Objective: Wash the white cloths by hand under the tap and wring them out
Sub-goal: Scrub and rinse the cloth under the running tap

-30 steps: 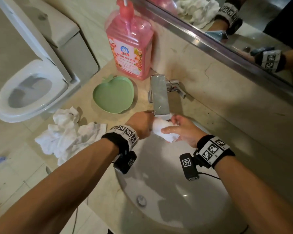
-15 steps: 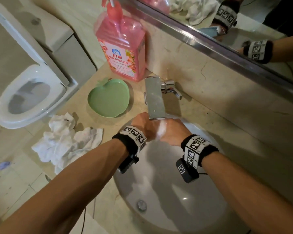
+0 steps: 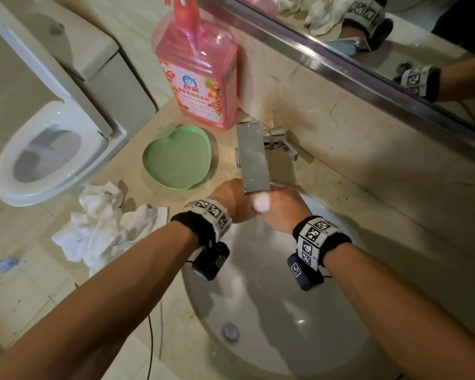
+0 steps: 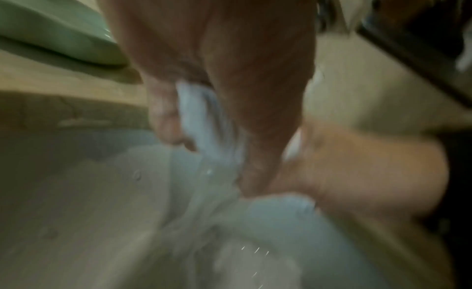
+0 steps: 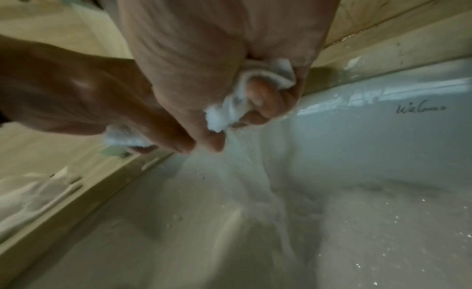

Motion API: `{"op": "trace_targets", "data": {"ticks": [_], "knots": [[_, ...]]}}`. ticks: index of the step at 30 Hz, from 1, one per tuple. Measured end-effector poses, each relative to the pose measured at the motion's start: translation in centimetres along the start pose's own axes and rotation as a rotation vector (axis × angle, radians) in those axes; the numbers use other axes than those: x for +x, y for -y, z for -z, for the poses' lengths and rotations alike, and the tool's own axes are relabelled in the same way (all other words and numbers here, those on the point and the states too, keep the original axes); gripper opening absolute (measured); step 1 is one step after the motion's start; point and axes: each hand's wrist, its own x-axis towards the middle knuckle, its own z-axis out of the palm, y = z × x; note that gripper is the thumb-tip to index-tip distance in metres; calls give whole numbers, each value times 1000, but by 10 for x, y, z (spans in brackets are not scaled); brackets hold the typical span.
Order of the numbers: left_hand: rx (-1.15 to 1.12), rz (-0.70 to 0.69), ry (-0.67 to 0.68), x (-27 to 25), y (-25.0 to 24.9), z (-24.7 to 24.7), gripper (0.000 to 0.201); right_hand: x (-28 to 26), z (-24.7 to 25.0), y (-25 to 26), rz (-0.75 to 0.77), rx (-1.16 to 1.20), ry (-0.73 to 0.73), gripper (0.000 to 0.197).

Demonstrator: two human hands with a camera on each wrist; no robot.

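Both hands are bunched together right under the tap (image 3: 254,157) spout, over the back rim of the sink (image 3: 280,311). The left hand (image 3: 232,200) and right hand (image 3: 281,208) each grip one end of the same wet white cloth (image 3: 261,202), fingers curled tight round it; only a small wad shows between the knuckles in the head view. In the right wrist view cloth (image 5: 245,103) bulges out of the fist and water streams down from it into the sink. The left wrist view is blurred, but cloth (image 4: 204,119) shows squeezed in the palm. Left of the tap sits a green apple-shaped dish (image 3: 177,157) on the table (image 3: 348,193); behind the dish stands a pink detergent bottle (image 3: 198,72). Further left of the tap, at the table edge, lies a crumpled pile of white cloths (image 3: 104,229). A toilet (image 3: 47,149) is beyond that.
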Motion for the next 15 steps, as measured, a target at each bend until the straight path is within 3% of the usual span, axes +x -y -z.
{"op": "trace_targets", "data": {"ticks": [2,4,8,10,12,15], "knots": [[-315,-22,23,-10,4,12,62,-3,2,-2,-43,164,-9,37],[-498,-73,-2,-16,14,17,60,-12,3,3,-54,296,-30,46],[-541,-13,-112,-30,32,22,44,-27,-1,20,-60,651,93,35],[-600,-35,-118,-37,38,20,50,-25,0,26,-98,754,169,30],[-625,-52,-105,-45,41,18,54,-21,3,30,-127,770,161,32],[-474,-72,-200,-53,42,13,48,-17,1,39,-89,805,88,30]]}}
